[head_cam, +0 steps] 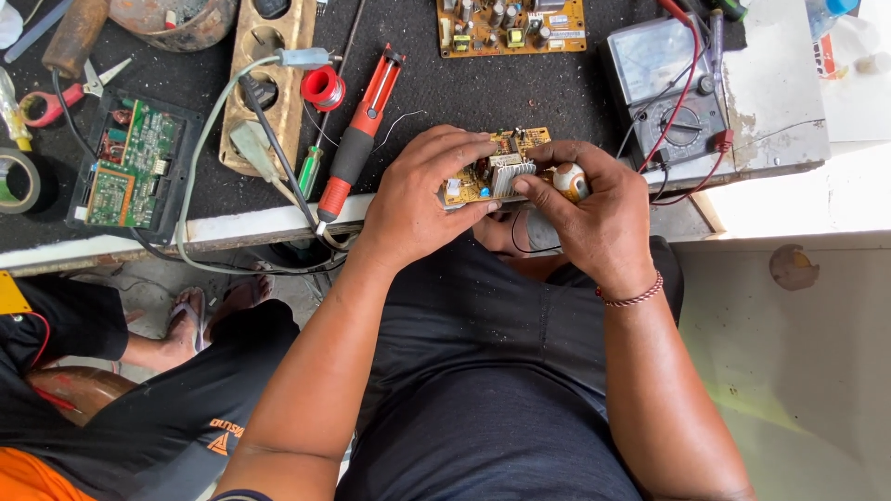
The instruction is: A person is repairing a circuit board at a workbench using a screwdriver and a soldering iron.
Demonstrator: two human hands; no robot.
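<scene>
Both of my hands hold a small yellow circuit board [501, 167] with a silver finned heat sink just in front of the workbench edge. My left hand [422, 199] grips the board's left end, fingers curled over the top. My right hand [594, 209] holds the right end, its thumb pressing near the heat sink; an orange-and-white round part [570, 178] sits against its fingers. A red bead bracelet [633, 297] circles my right wrist.
On the dark bench lie a red-and-black desoldering pump [357, 139], a solder spool [323, 88], a wooden power strip [269, 83], a green board in a black case [130, 167], another yellow board [510, 26], an analog multimeter [668, 88] with red leads, and tape [19, 181]. Another person sits at my left [111, 399].
</scene>
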